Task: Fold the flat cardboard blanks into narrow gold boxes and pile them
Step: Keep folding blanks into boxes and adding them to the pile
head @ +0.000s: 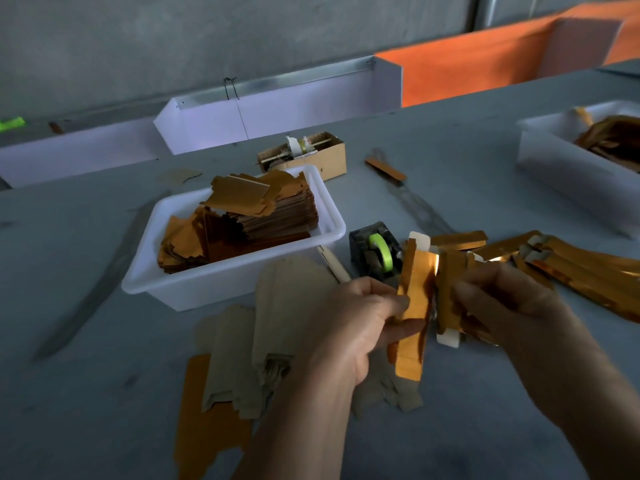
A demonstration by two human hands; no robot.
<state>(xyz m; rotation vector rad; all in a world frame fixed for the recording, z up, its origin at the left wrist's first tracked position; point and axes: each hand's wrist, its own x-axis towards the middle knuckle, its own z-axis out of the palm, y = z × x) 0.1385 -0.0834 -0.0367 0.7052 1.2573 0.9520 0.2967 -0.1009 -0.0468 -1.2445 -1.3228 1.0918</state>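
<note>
The grey table (104,341) fills nearly everything, running back to a white trough (277,112) and an orange panel (467,64) against the wall. On it, left of centre, sits a white tub (239,275) stacked with flat gold blanks (263,216), and a second white tub (568,164) holding more gold pieces stands well apart at the far right edge. In front of the near tub lies a loose heap of blanks turned brown side up (256,341), partly under the left forearm. To the right, a pile of finished narrow gold boxes (568,268) spreads across the table, just beyond the right hand. A small brown carton (311,157) sits behind the near tub, and a black tape dispenser (375,252) with a green roll stands just beside the tub's right end. Held above the table, between the two hands, is a half-folded gold blank (415,306) — upright, white tabs showing at top and bottom. The left hand (349,323) pinches its left panel, thumb and fingers curled on it; the right hand (498,303) grips the right side with fingers bent round it — somewhat blurred.
</note>
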